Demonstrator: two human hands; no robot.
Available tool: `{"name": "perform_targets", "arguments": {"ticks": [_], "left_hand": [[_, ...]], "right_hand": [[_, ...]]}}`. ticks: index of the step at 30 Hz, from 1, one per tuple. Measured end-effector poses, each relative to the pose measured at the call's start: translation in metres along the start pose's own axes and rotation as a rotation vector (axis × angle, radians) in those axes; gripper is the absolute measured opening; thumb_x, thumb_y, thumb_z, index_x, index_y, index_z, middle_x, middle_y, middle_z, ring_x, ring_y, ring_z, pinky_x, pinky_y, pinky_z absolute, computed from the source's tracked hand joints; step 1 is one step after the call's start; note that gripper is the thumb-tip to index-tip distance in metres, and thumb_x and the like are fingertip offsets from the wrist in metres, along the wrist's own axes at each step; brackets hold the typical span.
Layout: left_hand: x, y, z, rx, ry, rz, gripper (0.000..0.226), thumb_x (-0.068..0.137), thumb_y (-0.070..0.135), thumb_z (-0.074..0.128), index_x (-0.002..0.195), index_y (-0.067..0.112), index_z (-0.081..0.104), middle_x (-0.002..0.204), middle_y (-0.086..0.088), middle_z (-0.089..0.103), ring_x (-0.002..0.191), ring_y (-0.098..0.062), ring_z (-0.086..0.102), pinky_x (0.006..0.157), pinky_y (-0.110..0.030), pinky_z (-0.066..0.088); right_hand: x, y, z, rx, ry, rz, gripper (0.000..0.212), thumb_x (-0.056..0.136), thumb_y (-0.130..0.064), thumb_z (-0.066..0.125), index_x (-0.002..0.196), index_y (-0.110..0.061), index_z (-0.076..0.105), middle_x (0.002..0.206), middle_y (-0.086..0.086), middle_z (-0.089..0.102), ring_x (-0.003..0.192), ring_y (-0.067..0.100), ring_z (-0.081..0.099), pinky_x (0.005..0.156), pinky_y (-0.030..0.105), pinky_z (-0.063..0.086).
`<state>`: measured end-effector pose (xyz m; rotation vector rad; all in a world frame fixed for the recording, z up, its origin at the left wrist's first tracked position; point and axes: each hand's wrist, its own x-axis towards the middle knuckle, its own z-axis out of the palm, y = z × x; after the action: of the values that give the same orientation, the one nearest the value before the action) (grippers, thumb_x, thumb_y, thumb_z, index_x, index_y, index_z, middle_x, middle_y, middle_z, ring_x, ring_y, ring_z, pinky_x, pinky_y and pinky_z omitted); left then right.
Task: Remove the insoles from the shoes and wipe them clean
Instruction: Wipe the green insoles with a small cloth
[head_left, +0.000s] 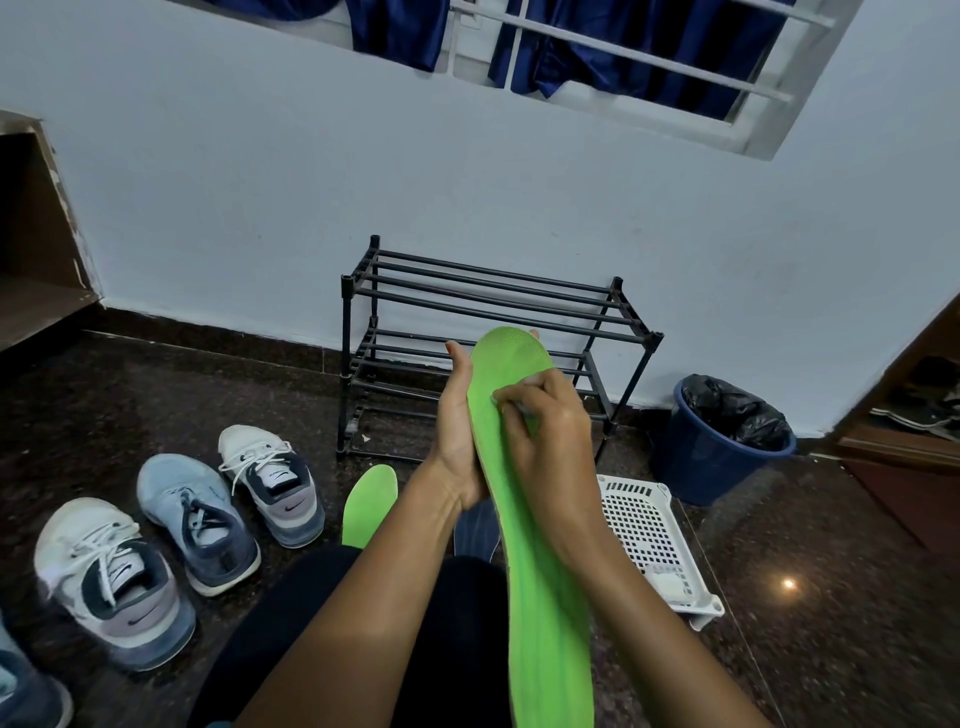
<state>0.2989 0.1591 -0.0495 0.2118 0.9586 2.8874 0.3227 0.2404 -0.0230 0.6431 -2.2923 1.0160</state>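
A long bright green insole (540, 545) stands upright in front of me. My left hand (460, 431) grips its left edge and back, thumb up beside it. My right hand (545, 421) presses a small whitish wipe (511, 402) against the insole's face with curled fingers. A second green insole (369, 504) lies on the dark floor below my left forearm. A dark blue insole (475, 527) lies beside it, partly hidden by my arms. Three sneakers sit at the left: two white-and-navy ones (270, 478) (111, 577) and a light blue one (195, 519).
A black metal shoe rack (488, 312) stands bare against the wall. A white perforated plastic basket (654, 540) sits on the floor at my right. Behind it is a blue bin (711, 457) with a black liner. Another shoe (26, 696) shows at the bottom left corner.
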Motion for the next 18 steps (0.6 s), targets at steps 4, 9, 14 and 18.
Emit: {"name": "perform_targets", "arguments": {"ticks": [4, 9, 14, 18], "left_hand": [[-0.001, 0.001, 0.0, 0.011, -0.023, 0.002, 0.084, 0.083, 0.078, 0.018, 0.104, 0.019, 0.075, 0.115, -0.021, 0.059, 0.103, -0.034, 0.057, 0.106, -0.053, 0.033], [-0.002, 0.002, 0.001, 0.009, -0.038, 0.006, 0.087, 0.081, 0.08, 0.017, 0.098, 0.019, 0.077, 0.102, -0.017, 0.063, 0.093, -0.032, 0.059, 0.103, -0.052, 0.033], [-0.002, 0.001, 0.003, -0.002, -0.026, 0.016, 0.083, 0.084, 0.076, 0.019, 0.098, 0.017, 0.076, 0.121, -0.025, 0.052, 0.111, -0.036, 0.051, 0.108, -0.053, 0.03], [-0.001, 0.001, 0.002, -0.017, 0.0, 0.029, 0.083, 0.085, 0.075, 0.019, 0.102, 0.015, 0.074, 0.124, -0.024, 0.048, 0.115, -0.036, 0.047, 0.111, -0.053, 0.027]], "right_hand": [[-0.006, -0.003, 0.001, 0.033, -0.012, -0.024, 0.014, 0.081, 0.004, 0.059, 0.088, -0.001, 0.07, 0.085, -0.004, 0.048, 0.084, 0.023, 0.054, 0.075, 0.027, 0.044], [-0.018, -0.009, -0.001, 0.078, -0.05, -0.041, 0.017, 0.078, -0.003, 0.054, 0.086, -0.003, 0.07, 0.083, 0.002, 0.057, 0.078, 0.021, 0.057, 0.073, 0.008, 0.036], [-0.007, -0.002, -0.001, 0.025, -0.016, -0.024, 0.013, 0.082, 0.001, 0.058, 0.088, -0.002, 0.07, 0.084, -0.002, 0.049, 0.083, 0.023, 0.053, 0.073, 0.024, 0.04], [-0.003, -0.002, 0.001, 0.006, -0.021, -0.009, 0.013, 0.084, 0.002, 0.059, 0.09, -0.001, 0.069, 0.086, -0.002, 0.047, 0.086, 0.024, 0.052, 0.073, 0.03, 0.043]]}}
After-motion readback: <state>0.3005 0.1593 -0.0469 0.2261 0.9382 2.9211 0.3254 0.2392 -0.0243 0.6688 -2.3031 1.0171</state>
